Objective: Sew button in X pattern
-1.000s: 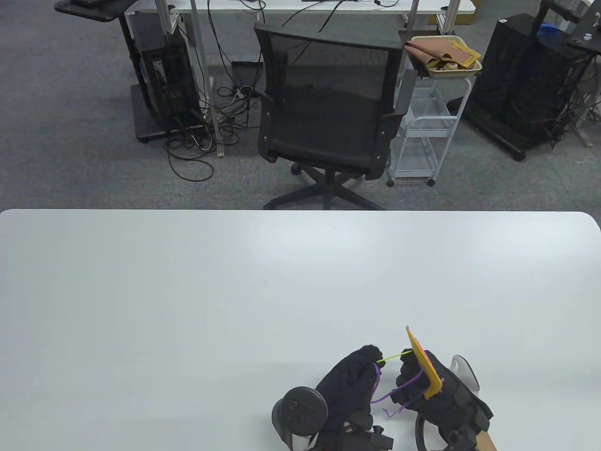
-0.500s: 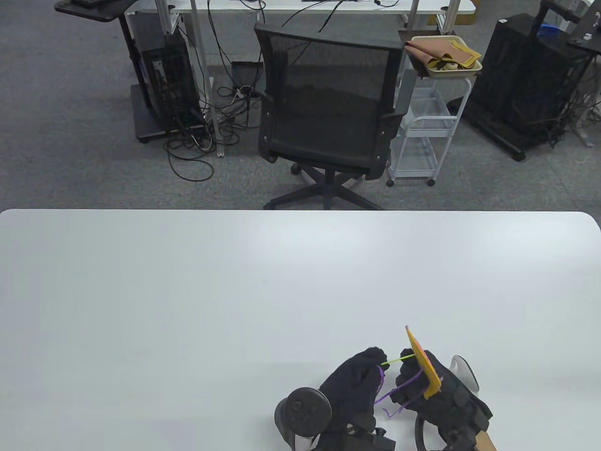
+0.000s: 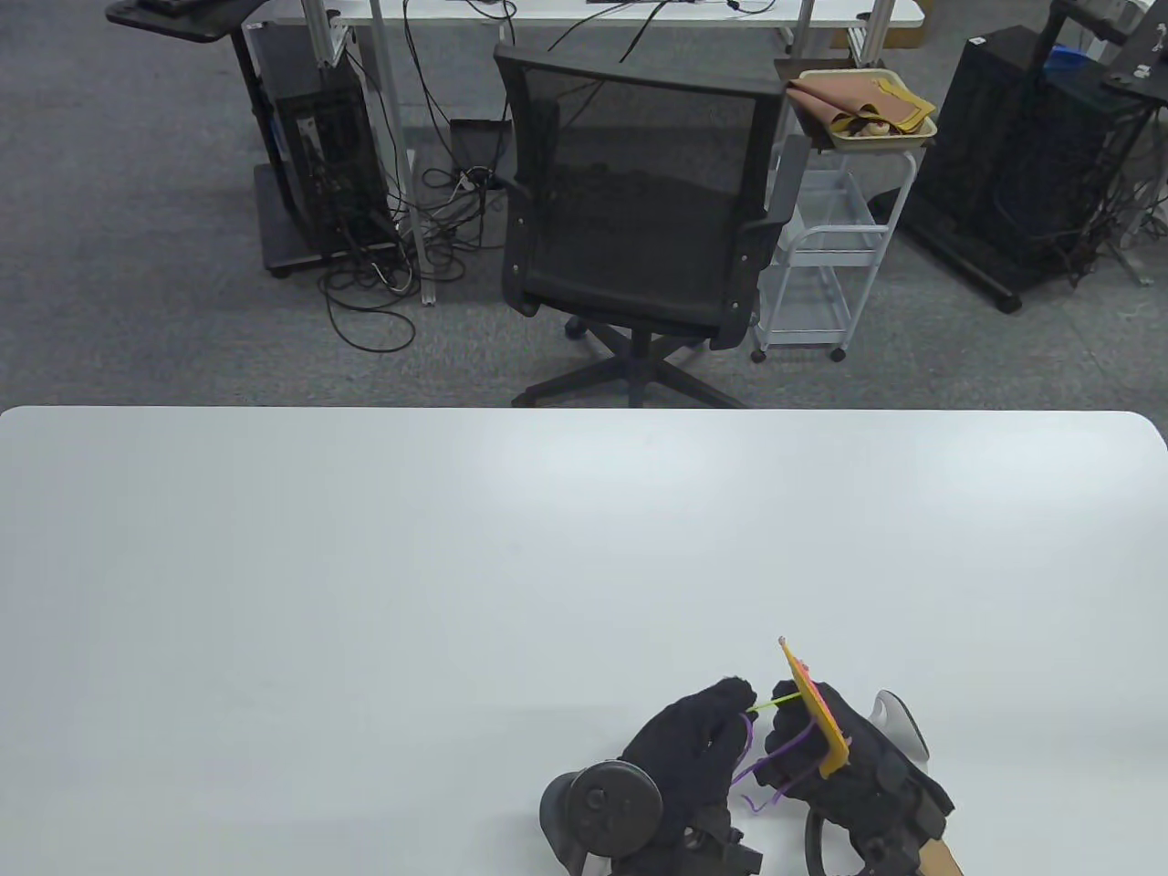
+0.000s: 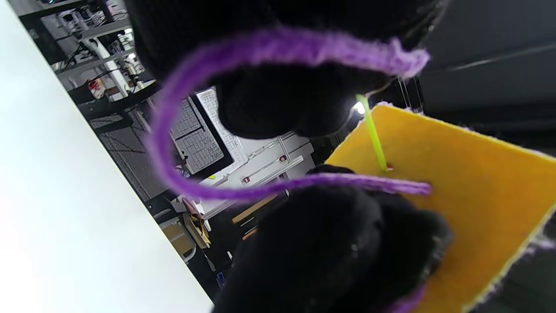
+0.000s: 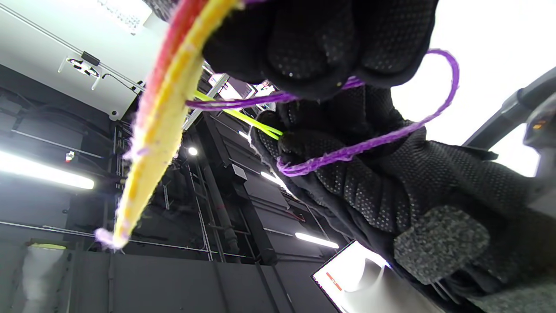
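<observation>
No legible writing, left hand (image 3: 695,741) pinching green needle (image 3: 776,703), yellow felt (image 3: 815,714)

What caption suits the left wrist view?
Left hand pinches a green needle piercing yellow felt, purple yarn looping.

Both gloved hands sit low at the table's near edge, around five o'clock of the table view. The left hand (image 3: 691,748) reaches toward two o'clock, fingertips (image 3: 730,691) bunched in a pinch on the green needle (image 3: 774,702), its tracker at eight o'clock of the knuckles. The right hand (image 3: 835,762) lies just beside it at three o'clock, fingers (image 3: 783,724) curled round the yellow felt (image 3: 815,716), holding it up on edge.
</observation>
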